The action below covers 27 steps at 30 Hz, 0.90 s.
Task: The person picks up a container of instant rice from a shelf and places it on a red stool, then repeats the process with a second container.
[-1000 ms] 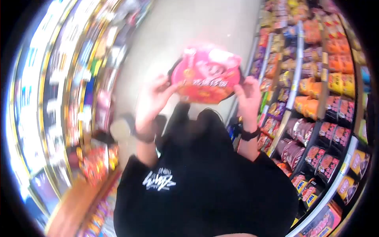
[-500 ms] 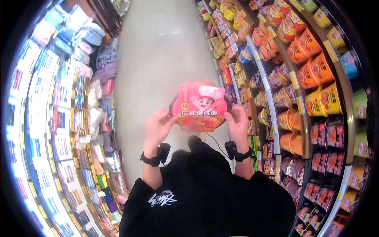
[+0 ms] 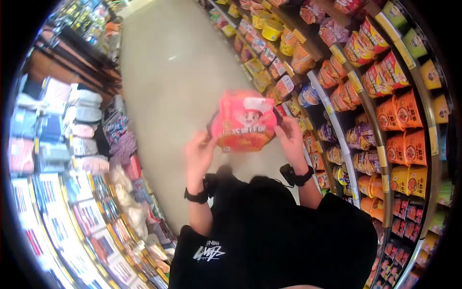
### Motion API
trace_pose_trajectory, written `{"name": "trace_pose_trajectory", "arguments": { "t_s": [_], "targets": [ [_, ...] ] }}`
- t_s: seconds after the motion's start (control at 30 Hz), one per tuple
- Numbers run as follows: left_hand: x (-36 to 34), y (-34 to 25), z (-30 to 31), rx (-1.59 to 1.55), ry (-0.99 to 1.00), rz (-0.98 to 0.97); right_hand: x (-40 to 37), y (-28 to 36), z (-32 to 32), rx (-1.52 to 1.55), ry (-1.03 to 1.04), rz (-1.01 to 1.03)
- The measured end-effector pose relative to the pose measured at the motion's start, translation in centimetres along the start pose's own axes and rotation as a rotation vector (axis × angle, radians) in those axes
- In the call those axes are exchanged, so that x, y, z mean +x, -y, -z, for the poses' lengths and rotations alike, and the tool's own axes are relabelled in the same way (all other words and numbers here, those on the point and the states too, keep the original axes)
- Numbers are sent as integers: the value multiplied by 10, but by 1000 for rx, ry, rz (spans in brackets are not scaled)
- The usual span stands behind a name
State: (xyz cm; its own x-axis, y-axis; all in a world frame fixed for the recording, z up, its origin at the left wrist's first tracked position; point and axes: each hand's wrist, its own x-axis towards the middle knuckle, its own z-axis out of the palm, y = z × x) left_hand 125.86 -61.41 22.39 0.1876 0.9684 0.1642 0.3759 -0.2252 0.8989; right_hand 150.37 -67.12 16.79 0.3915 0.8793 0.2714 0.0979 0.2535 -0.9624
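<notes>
A pink and orange food package (image 3: 244, 123) with a chef cartoon on its front is held up in front of my body, blurred by motion. My left hand (image 3: 201, 153) grips its left edge, fingers bent around the side. At the right edge, the fingers and thumb of my right hand (image 3: 291, 139) close on the package. Each wrist wears a black strap with a small dark device.
On the right, long shelves (image 3: 332, 115) hold packaged bowls and tubs in orange, yellow and red. Folded textiles (image 3: 85, 123) and small hanging packs line the left side. Between them runs a pale floor aisle (image 3: 168, 72).
The view has rotated, so the aisle now slants to the upper left and more of the left-hand textiles shows. Both hands still hold the package, which now looks tilted a little differently.
</notes>
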Motion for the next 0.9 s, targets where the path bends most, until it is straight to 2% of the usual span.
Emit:
{"name": "trace_pose_trajectory", "arguments": {
  "t_s": [0.07,0.13,0.17,0.23,0.37,0.4,0.47,0.57,0.6,0.67,0.73,0.77,0.83,0.87,0.9],
  "targets": [
    [58,19,-5,-90,40,10,23,-4,-12,-82,-93,-32],
    [118,10,-17,-44,109,-74,63,-3,-14,-168,-205,13],
    [144,5,-24,-12,153,-116,78,-4,-13,-102,-258,-37],
    [196,-13,-51,-22,272,-191,104,-10,-1,37,-372,-124],
    [287,-22,-112,-19,487,-274,166,-20,8,-47,-650,-135],
    [306,-19,-132,-49,510,-274,180,-19,15,-38,-681,-237],
    [353,-7,-177,-109,562,-285,210,-63,39,-330,-761,-44],
    [414,-6,-240,-279,687,-311,255,-82,71,-606,-864,-19],
    [430,-16,-257,-249,647,-461,273,-78,75,-581,-909,3],
    [461,-25,-285,-238,706,-440,300,-70,75,-418,-932,-35],
    [488,-41,-307,-193,722,-466,332,-69,85,-460,-972,-1],
    [498,-26,-317,-197,735,-465,340,-69,82,-476,-987,-1],
    [539,-12,-374,-269,730,-529,362,-82,99,-513,-1007,5],
    [533,-46,-372,-327,823,-271,373,-82,103,-532,-1027,19],
    [544,-49,-385,-334,831,-382,379,-88,103,-541,-1043,9]
  ]
}}
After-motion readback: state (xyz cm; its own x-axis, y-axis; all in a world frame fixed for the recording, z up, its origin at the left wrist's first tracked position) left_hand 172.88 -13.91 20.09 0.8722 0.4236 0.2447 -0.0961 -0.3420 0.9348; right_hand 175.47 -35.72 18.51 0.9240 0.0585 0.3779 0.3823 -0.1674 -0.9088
